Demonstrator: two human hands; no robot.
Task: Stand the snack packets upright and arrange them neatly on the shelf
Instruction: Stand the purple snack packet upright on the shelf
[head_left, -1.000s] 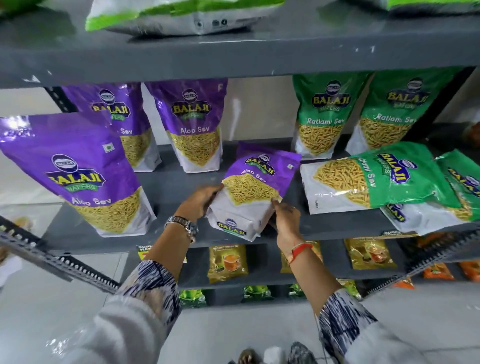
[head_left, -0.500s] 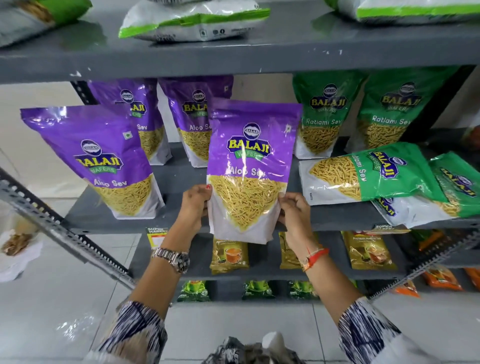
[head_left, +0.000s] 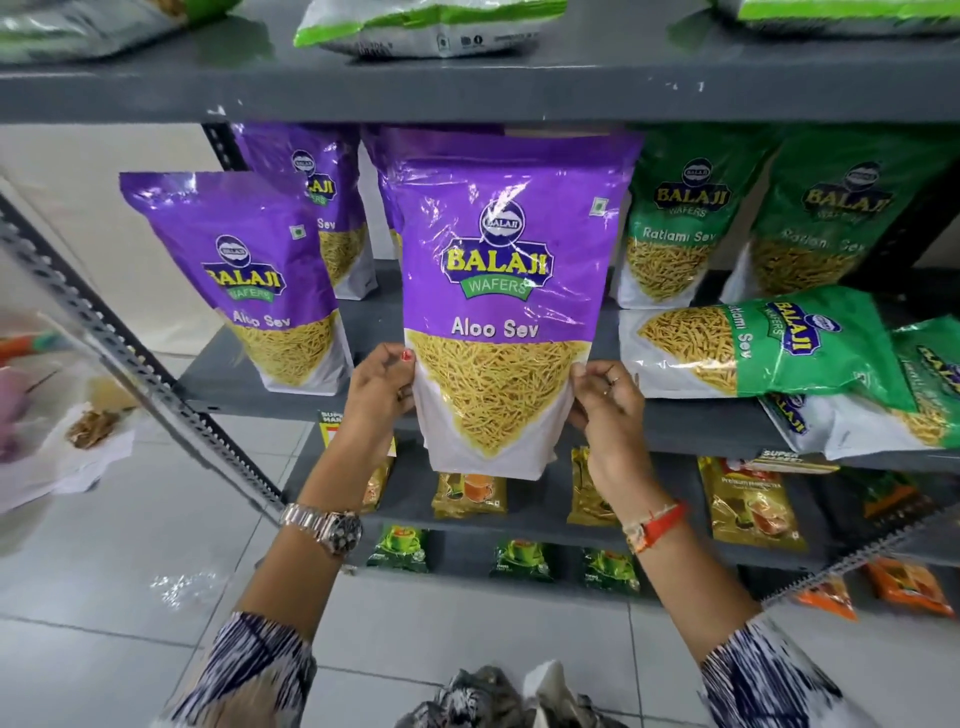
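Raised since before, purple Aloo Sev packet (head_left: 501, 312) upright, gripped by left hand (head_left: 378, 392), right hand (head_left: 607, 402).

Purple packet (head_left: 501, 291), grey shelf (head_left: 675, 423)

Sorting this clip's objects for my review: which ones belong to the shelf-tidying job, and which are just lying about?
Job:
held Aloo Sev packet, gripped by left hand and right hand
fallen Ratlami Sev packet
standing Aloo Sev packet
grey shelf

Lying about:
tea packets below
white bag above
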